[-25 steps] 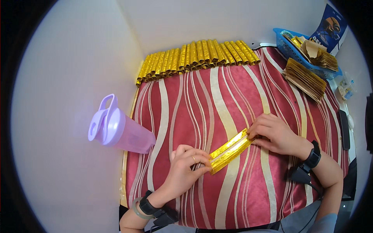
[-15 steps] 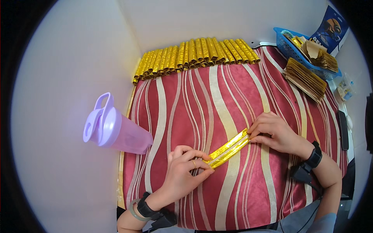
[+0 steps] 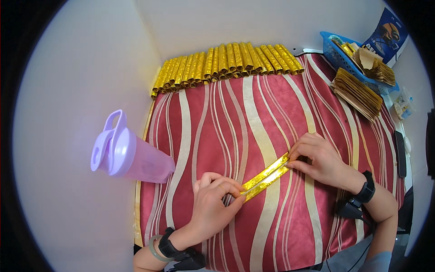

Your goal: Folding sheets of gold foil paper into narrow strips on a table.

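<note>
The head view looks down on a worktop (image 3: 217, 154) with a shiny red cloth (image 3: 299, 213) on it, and the cloth has wavy pale stripes. A long, flat gold strip (image 3: 268, 182) is in the middle of the near part, between the person's two hands. It lies on a slant, with its left end nearer to the person. Two bright gold bands run along it, with a thin pale line between them. The left hand (image 3: 212, 201) has its grip pinched on the lower left end, thumb and fingers pressed on the gold. The right hand (image 3: 317, 157) has its grip pinched on the upper right end in the same way. Each wrist has a black band (image 3: 366, 187) with a black box on it, and the left wrist has a pale round bangle (image 3: 154, 248) too. A purple bottle (image 3: 147, 158) with a loop on its lid is on the cloth, to the left of the hands. Along the far side is a long row of gold tubes (image 3: 231, 59), side by side, some on top of others, their open ends facing the person. At the far right is a blue basket (image 3: 336, 54) with brown and gold papers in it. A stack of folded brown papers (image 3: 358, 94) is just beside it, on the near side.
</note>
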Demonstrator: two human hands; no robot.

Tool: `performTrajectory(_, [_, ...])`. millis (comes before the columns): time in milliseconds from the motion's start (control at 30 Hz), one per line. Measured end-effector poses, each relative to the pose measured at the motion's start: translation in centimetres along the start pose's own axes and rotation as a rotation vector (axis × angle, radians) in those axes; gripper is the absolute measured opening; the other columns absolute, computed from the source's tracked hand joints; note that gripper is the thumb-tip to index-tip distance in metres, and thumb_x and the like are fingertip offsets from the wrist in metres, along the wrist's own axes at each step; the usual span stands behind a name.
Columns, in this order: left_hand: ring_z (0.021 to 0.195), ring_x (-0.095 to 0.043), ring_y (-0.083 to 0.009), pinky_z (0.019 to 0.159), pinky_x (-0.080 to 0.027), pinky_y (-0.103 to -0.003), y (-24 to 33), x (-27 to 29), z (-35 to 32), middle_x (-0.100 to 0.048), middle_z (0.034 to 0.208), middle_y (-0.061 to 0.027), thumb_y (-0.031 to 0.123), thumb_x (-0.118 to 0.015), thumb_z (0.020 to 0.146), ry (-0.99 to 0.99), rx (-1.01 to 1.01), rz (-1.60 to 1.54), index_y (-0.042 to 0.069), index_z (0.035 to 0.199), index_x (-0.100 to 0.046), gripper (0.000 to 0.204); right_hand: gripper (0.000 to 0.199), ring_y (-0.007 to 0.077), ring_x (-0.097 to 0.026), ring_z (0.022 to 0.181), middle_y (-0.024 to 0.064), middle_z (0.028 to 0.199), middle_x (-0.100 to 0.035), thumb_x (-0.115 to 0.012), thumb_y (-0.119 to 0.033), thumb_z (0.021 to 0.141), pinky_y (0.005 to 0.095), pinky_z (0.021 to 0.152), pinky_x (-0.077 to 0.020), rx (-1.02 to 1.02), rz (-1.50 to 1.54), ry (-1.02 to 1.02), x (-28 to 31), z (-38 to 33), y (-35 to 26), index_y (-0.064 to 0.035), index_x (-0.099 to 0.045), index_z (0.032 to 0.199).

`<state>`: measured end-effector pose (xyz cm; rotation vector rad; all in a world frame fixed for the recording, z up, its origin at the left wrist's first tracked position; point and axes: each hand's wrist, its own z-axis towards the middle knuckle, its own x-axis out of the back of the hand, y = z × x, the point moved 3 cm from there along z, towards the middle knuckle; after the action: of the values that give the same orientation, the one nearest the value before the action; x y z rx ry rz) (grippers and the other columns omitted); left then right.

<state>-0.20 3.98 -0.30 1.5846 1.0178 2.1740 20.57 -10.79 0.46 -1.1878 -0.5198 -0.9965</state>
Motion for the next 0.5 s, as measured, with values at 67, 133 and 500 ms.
performTrajectory(67, [0.096,-0.05,-0.0185,0.09,-0.033,-0.036,0.0,-0.1,0.1,-0.068,0.091,0.0037,0.007,-0.075,0.073,-0.001,-0.004,0.026,0.011,0.073,-0.06,0.015,0.017,0.0263,-0.058,0.083,0.0078,0.083,-0.062,-0.074,-0.015,0.078,0.037,0.075,-0.0446,-0.027,-0.018,-0.01,0.0,0.1,-0.1,-0.0032,-0.062,0.08])
performTrajectory(133, [0.096,-0.05,-0.0187,0.09,-0.033,-0.036,0.1,-0.1,0.2,-0.068,0.09,0.0038,0.007,-0.075,0.073,-0.003,0.002,0.033,0.011,0.072,-0.06,0.016,0.017,0.0265,-0.058,0.083,0.0081,0.083,-0.062,-0.074,-0.014,0.078,0.0373,0.075,-0.0445,-0.035,-0.013,-0.005,-0.1,0.1,-0.1,-0.0031,-0.062,0.08])
performTrajectory(500, [0.097,-0.048,-0.0214,0.083,-0.03,-0.039,1.0,-0.2,-0.2,-0.056,0.094,0.003,0.003,-0.068,0.074,-0.091,-0.251,0.349,0.02,0.109,-0.07,0.039,0.02,0.0281,-0.057,0.084,0.0095,0.087,-0.06,-0.074,-0.012,0.076,0.0377,0.075,-0.0443,-0.083,-0.008,0.003,-0.1,0.2,-0.4,-0.0036,-0.061,0.089])
